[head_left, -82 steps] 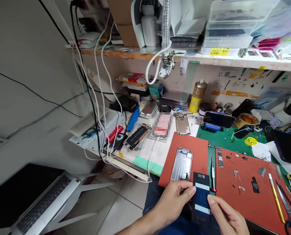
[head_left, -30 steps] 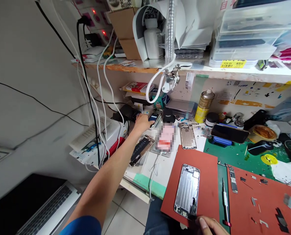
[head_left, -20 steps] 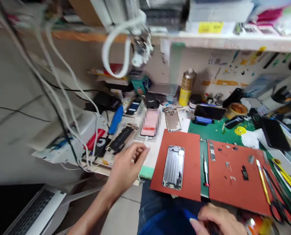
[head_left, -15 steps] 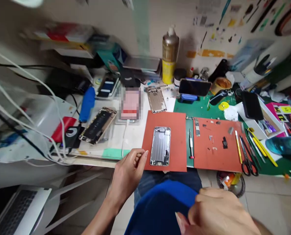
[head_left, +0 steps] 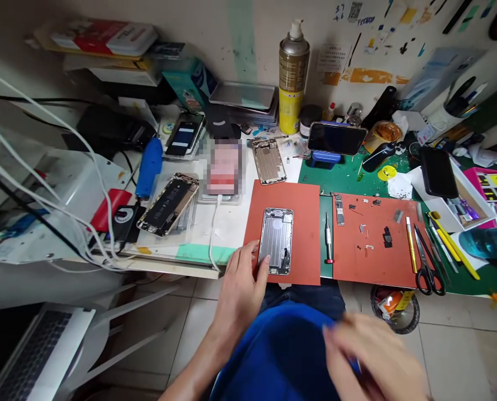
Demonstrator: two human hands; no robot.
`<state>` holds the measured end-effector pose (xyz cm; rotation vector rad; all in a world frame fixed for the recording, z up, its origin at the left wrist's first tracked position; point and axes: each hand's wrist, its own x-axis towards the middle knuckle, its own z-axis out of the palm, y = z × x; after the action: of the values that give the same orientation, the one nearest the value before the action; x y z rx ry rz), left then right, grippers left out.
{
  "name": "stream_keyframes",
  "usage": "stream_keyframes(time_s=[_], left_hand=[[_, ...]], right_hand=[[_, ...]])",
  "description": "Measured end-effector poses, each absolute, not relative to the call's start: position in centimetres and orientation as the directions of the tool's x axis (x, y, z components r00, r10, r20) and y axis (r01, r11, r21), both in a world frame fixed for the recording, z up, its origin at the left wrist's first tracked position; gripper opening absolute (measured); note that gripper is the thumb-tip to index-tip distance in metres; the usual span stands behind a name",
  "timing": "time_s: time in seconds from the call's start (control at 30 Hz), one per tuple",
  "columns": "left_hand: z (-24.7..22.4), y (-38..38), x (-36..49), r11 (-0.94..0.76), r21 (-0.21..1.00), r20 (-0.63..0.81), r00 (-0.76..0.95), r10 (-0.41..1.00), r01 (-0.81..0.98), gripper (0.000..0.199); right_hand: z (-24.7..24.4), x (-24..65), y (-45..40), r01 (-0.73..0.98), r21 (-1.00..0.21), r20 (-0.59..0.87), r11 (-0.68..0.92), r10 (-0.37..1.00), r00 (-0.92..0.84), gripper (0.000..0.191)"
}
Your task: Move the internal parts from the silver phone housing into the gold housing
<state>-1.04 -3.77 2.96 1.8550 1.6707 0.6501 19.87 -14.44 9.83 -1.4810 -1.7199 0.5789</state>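
Note:
On the left red-brown mat (head_left: 304, 234) lies a bare silver phone housing (head_left: 276, 239), its inside facing up. My left hand (head_left: 242, 284) holds it by the lower left edge, thumb over the rim and fingers along the side. Low in front of the blue shirt is my right hand (head_left: 377, 356), fingers curled but smeared by motion. A bit of blue shows by its fingers, and I cannot tell whether it is something held. To the right of the housing lies a small screwdriver (head_left: 328, 239) with a red end.
Small phone parts (head_left: 387, 238) dot the right mat (head_left: 373, 270). Scissors (head_left: 429, 267) and yellow-handled tools (head_left: 452, 248) lie beyond it. Behind stand a spray can (head_left: 292, 78) and a phone on a blue stand (head_left: 335, 137). An opened phone (head_left: 168, 205) and white cables (head_left: 96, 167) are at left.
My left hand has moved right onto the phone housing and taken hold of its edge. My right hand has shifted slightly and is blurred. The camera view has shifted a little.

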Motion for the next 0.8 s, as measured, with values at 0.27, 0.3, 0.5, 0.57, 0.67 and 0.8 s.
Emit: stream_keyframes(time_s=[0.27, 0.3, 0.5, 0.57, 0.67, 0.8], left_hand=[[3.6, -3.2, 0.4, -0.019, 0.677, -0.092, 0.110, 0.990, 0.736, 0.036], [3.7, -3.2, 0.4, -0.011, 0.678, -0.099, 0.105, 0.990, 0.735, 0.036], [3.9, -3.6, 0.7, 0.072, 0.732, -0.149, 0.056, 0.987, 0.677, 0.039], [3.9, -3.5, 0.4, 0.115, 0.766, -0.178, 0.036, 0.983, 0.633, 0.043], [3.9, -3.1, -0.3, 0.199, 0.824, -0.245, 0.016, 0.969, 0.531, 0.052], [4.9, -2.7, -0.7, 0.274, 0.902, -0.316, 0.079, 0.945, 0.334, 0.055]], right_hand=[[2.4, 16.0, -10.7, -0.186, -0.843, -0.537, -0.505, 0.814, 0.223, 0.061], [2.4, 15.9, -10.5, -0.196, -0.834, -0.551, -0.516, 0.803, 0.227, 0.065], [3.3, 15.6, -8.6, -0.103, -0.837, -0.546, -0.537, 0.829, 0.119, 0.055], [3.2, 15.5, -8.4, -0.088, -0.849, -0.527, -0.520, 0.844, 0.101, 0.053], [3.2, 15.5, -8.9, -0.071, -0.869, -0.494, -0.489, 0.864, 0.099, 0.051], [3.5, 16.0, -10.6, -0.051, -0.903, -0.429, -0.427, 0.900, 0.070, 0.050]])
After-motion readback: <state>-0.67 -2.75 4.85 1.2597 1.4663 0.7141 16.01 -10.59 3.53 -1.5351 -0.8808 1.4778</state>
